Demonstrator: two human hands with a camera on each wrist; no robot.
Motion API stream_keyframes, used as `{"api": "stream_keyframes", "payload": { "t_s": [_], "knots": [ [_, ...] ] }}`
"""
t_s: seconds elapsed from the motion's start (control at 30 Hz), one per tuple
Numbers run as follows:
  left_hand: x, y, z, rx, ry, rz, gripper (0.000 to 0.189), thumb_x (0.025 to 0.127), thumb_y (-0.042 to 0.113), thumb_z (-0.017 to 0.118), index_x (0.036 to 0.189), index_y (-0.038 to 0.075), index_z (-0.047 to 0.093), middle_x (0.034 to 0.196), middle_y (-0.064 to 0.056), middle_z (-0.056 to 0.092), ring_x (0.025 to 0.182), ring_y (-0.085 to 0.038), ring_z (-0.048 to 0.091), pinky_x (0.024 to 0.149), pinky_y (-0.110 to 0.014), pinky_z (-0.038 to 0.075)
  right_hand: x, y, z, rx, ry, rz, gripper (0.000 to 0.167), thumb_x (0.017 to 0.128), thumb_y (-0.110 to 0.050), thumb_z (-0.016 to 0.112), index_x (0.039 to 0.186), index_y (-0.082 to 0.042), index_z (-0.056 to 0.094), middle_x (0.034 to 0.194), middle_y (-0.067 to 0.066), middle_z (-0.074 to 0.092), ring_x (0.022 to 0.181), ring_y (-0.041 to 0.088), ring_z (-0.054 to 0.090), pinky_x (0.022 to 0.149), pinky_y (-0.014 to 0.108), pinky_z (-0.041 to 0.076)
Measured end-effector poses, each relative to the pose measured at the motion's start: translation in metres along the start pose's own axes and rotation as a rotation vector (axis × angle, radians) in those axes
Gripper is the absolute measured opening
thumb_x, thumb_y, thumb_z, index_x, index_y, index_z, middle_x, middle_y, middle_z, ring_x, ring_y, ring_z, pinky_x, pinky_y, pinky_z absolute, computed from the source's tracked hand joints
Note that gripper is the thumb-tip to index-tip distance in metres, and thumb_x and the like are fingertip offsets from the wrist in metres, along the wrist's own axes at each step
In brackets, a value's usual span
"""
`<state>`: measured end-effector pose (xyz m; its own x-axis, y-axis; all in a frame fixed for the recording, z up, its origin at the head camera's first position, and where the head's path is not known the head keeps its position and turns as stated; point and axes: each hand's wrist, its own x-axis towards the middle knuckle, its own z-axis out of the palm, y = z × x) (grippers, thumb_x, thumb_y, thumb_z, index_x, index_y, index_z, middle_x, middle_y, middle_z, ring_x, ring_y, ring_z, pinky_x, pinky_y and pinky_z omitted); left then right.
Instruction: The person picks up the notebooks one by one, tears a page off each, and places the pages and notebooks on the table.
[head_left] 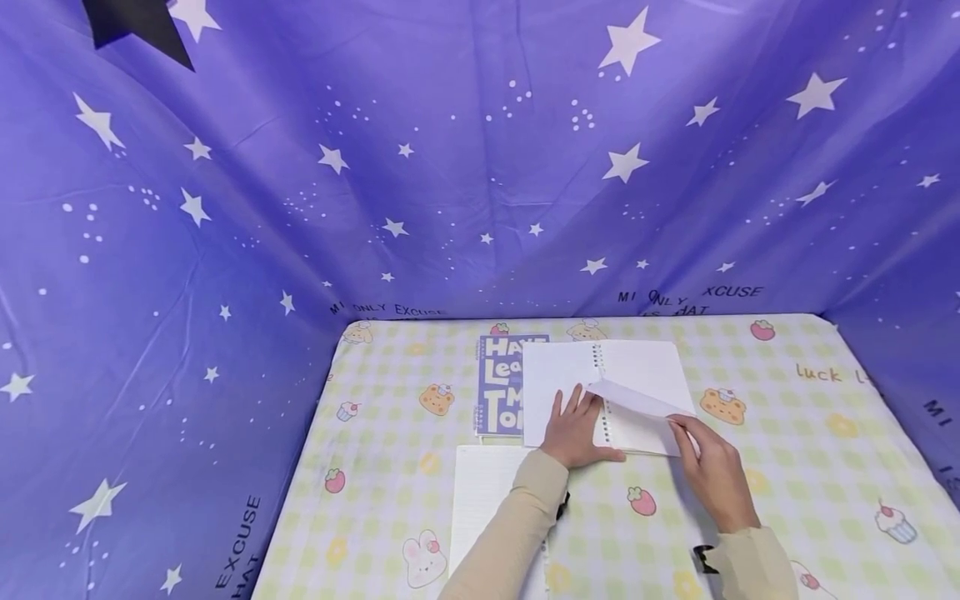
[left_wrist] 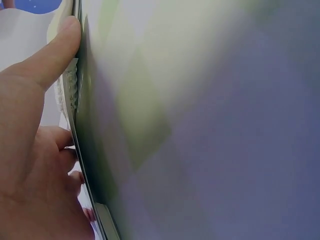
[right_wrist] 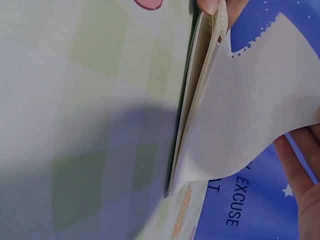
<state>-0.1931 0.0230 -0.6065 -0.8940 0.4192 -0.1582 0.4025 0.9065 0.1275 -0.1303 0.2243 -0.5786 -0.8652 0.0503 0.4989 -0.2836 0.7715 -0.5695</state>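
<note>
A spiral notebook (head_left: 558, 367) lies open with blank white pages on both sides of its coil. My left hand (head_left: 577, 433) rests with spread fingers on its left page beside the coil, the thumb reaching across the near end of the binding. My right hand (head_left: 708, 467) pinches the near outer corner of a sheet (head_left: 637, 400), lifted and folded over the right page. In the right wrist view, a row of torn holes along the edge of this sheet (right_wrist: 250, 110) stands away from the coil, while its near end still meets the binding under my left hand.
A purple notebook (head_left: 492, 383) with large white lettering lies partly under the open notebook's left side. A lined white sheet or pad (head_left: 476, 500) lies nearer, partly behind my left forearm. Checked cloth (head_left: 390, 467) covers the table; starry purple curtains (head_left: 450, 192) hang around it.
</note>
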Motion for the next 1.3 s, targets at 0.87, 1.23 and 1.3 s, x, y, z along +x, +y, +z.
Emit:
{"api": "stream_keyframes", "payload": {
  "t_s": [0.87, 1.23, 1.3],
  "knots": [
    [0.009, -0.004, -0.001, -0.062, -0.034, 0.002, 0.112, 0.077, 0.081, 0.058, 0.161, 0.023, 0.012, 0.167, 0.003, 0.01, 0.154, -0.016, 0.005, 0.126, -0.043, 0.007, -0.027, 0.001, -0.035, 0.171, 0.185, 0.165, 0.014, 0.096, 0.001, 0.06, 0.104, 0.006, 0.07, 0.107, -0.042, 0.054, 0.102, -0.023, 0.052, 0.088, -0.003, 0.04],
    [0.009, -0.005, 0.002, -0.05, -0.043, 0.018, 0.103, 0.079, 0.08, 0.056, 0.16, 0.03, 0.017, 0.168, 0.002, 0.007, 0.155, -0.017, 0.002, 0.126, -0.045, 0.004, -0.038, 0.0, -0.039, 0.212, 0.197, 0.096, 0.014, 0.091, 0.009, 0.063, 0.101, 0.007, 0.072, 0.108, -0.034, 0.059, 0.101, -0.02, 0.056, 0.086, -0.001, 0.043],
    [0.009, -0.004, 0.002, -0.053, -0.039, 0.019, 0.103, 0.078, 0.08, 0.056, 0.16, 0.03, 0.018, 0.168, 0.002, 0.007, 0.155, -0.017, 0.003, 0.126, -0.045, 0.005, -0.04, -0.001, -0.038, 0.226, 0.203, 0.067, 0.014, 0.089, 0.011, 0.063, 0.1, 0.007, 0.072, 0.107, -0.031, 0.061, 0.101, -0.018, 0.058, 0.086, 0.0, 0.044]
  ]
}}
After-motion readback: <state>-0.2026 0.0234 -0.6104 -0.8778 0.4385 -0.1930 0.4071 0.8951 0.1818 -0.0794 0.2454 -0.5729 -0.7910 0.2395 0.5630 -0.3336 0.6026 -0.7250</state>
